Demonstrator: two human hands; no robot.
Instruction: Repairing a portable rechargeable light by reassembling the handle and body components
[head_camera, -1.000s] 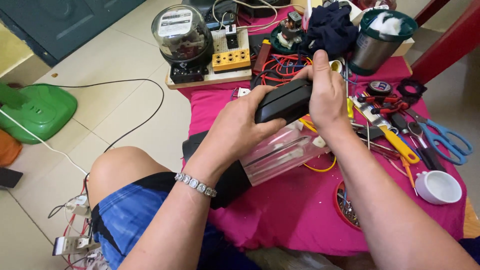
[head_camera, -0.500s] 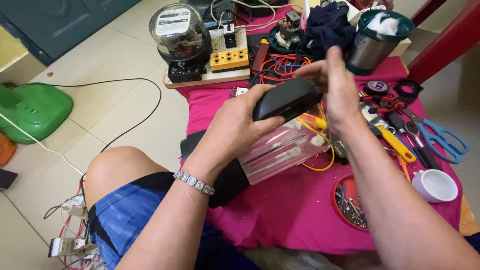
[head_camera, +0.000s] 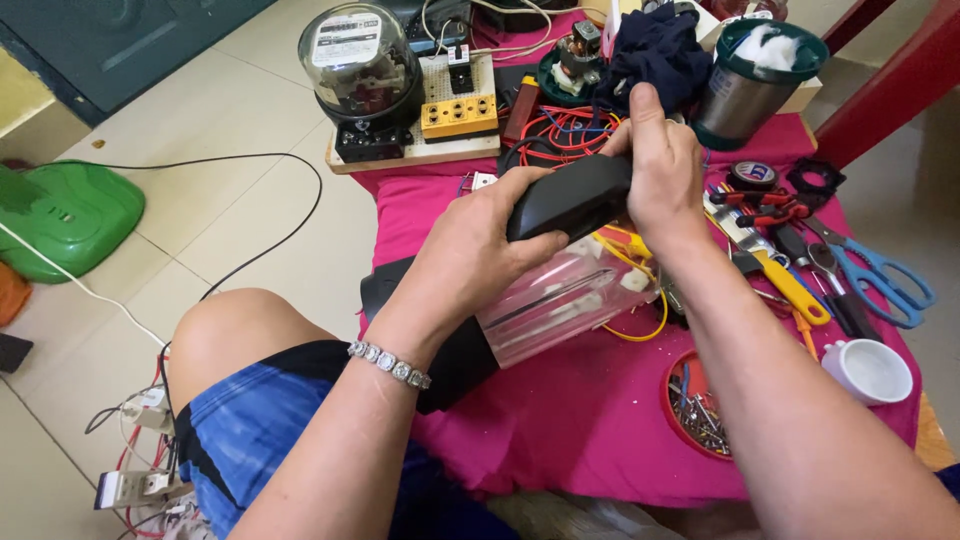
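Matt blk plastic handle (head_camera: 570, 195), clear plastic jug (head_camera: 560, 300)

Meter (head_camera: 360, 75) behind jug (head_camera: 565, 300); scissors (head_camera: 885, 280), cup (head_camera: 868, 370) right; screw dish (head_camera: 695, 410) before.

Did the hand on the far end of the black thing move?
Yes. The right hand slid from cupping the black handle's far end round to its top, fingers now over the red wires, nearer the dark blue cloth.
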